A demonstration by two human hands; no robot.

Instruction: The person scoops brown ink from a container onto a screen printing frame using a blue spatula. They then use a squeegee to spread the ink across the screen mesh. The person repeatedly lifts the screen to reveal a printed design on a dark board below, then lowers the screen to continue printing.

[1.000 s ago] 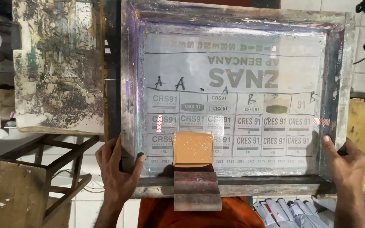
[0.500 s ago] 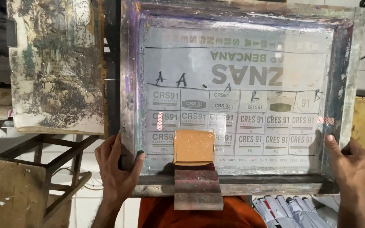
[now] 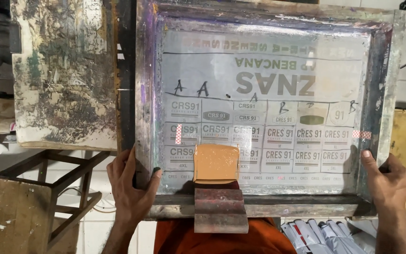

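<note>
Little has moved since the earlier frame: the grey wooden-framed printing screen [image 3: 264, 110] stays held at its near corners. The left hand [image 3: 130, 186] and right hand [image 3: 388, 181] each keep their grip clamped on the frame. A small squeegee with orange blade [image 3: 217, 188] rests at its near edge.

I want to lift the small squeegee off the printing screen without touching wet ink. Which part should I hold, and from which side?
Grip the squeegee by its stained wooden handle, coming from the near edge of the screen frame, between the left hand and right hand. The handle overhangs that edge, free on both sides; the orange-coated blade probably smears.
</note>
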